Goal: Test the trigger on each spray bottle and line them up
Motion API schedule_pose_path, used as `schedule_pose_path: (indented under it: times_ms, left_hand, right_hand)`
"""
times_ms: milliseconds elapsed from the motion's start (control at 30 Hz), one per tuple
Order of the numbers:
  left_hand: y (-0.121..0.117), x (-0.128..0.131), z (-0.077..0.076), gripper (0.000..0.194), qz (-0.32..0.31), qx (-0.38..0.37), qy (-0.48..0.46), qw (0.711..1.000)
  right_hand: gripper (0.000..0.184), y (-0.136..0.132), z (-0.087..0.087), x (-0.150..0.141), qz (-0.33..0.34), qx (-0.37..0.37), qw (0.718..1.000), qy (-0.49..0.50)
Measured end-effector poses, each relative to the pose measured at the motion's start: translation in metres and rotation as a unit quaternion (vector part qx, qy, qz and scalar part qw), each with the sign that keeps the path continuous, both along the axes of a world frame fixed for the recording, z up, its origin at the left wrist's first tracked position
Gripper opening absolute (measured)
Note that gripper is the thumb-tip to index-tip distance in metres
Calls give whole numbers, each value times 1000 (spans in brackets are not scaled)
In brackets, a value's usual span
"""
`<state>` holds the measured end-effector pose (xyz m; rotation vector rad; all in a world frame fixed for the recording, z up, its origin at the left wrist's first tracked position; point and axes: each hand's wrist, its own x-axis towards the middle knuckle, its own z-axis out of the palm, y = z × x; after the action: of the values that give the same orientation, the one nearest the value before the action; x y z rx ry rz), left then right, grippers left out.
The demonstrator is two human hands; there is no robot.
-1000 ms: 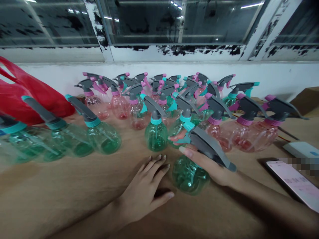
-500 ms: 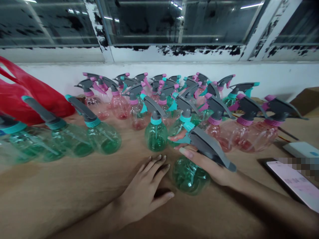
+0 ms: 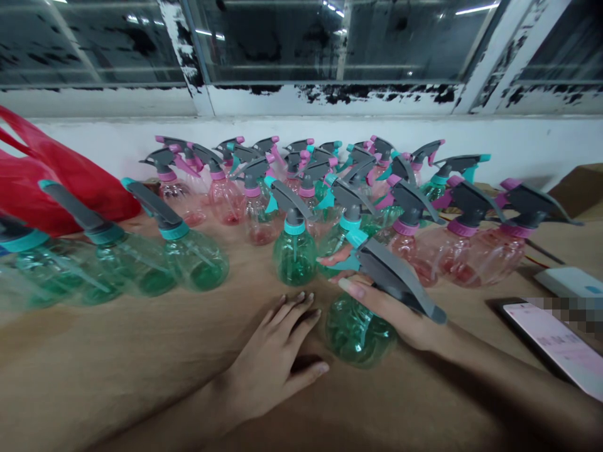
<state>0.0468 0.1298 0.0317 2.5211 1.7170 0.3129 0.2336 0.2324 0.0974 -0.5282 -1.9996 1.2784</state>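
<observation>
My right hand (image 3: pixel 386 304) is closed around the neck of a green spray bottle (image 3: pixel 360 336), its thumb across the near side and its other fingers by the teal trigger. The bottle's grey sprayer head leans over my wrist, with its teal nozzle pointing up and left. Flat on the wooden table (image 3: pixel 141 370), my left hand (image 3: pixel 277 355) lies with fingers stretched out, just left of that bottle and not touching it. Another green spray bottle (image 3: pixel 295 254) stands upright beyond my left fingertips.
Several pink and green spray bottles crowd toward the wall, including a pink bottle (image 3: pixel 494 254) at right. More green bottles (image 3: pixel 198 260) line the left, before a red plastic bag (image 3: pixel 61 182). A phone (image 3: pixel 556 342), a white box (image 3: pixel 575 285) and a cardboard box (image 3: pixel 579 191) are at right.
</observation>
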Motion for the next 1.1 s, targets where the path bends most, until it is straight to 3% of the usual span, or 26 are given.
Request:
schedule_pose_path:
  times_ms: [433, 800, 1100]
  left_hand:
    - [-1, 0, 1, 58, 1, 4, 1, 1000]
    - [-1, 0, 1, 59, 3, -1, -8, 1000]
    - [-1, 0, 1, 59, 1, 3, 3, 1000]
  right_hand:
    - [20, -2, 5, -1, -7, -19, 1000, -3]
    - [23, 5, -9, -1, 13, -18, 1000, 9]
    - [22, 3, -5, 0, 16, -20, 1000, 13]
